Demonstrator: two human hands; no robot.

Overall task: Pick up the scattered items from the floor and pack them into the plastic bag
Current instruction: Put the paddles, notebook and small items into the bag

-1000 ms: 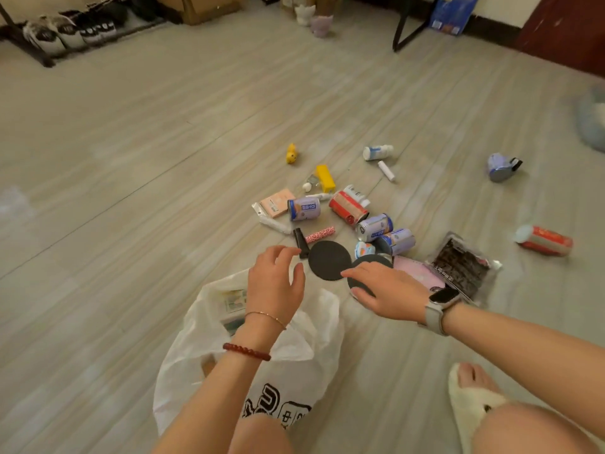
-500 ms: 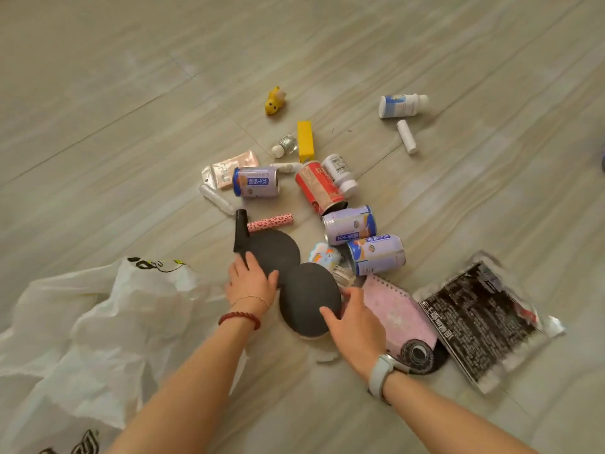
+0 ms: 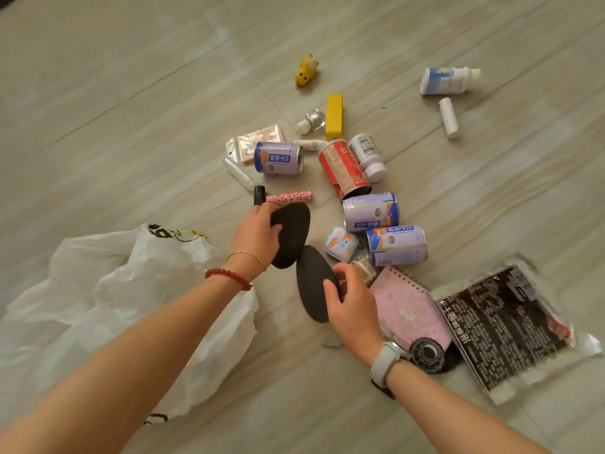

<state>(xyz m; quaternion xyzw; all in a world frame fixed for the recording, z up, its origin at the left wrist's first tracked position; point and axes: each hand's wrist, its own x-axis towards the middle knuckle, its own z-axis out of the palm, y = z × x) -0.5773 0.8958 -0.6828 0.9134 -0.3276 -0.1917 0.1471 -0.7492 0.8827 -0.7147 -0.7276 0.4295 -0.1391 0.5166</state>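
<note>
Fingers of the left hand (image 3: 258, 231) are curled round the edge of a flat black oval pad with a short black handle (image 3: 291, 237), tilting it up off the grey wood-grain floor (image 3: 131, 109). Fingers of the right hand (image 3: 352, 309) pinch the rim of a second flat black oval pad (image 3: 312, 286), also raised on edge, just below and touching the first. A white crumpled plastic bag with black and yellow print (image 3: 114, 290) lies collapsed on the floor under the left forearm, its mouth not clearly visible. Beyond the hands lie three purple drink cans (image 3: 371, 213), a red drink can (image 3: 343, 168) on its side, a yellow rectangular box (image 3: 334, 116) and a small yellow toy figure (image 3: 306, 70). A pink spiral-bound notebook (image 3: 409, 306) sits just right of the right hand, beside a black printed foil packet (image 3: 504, 326).
</note>
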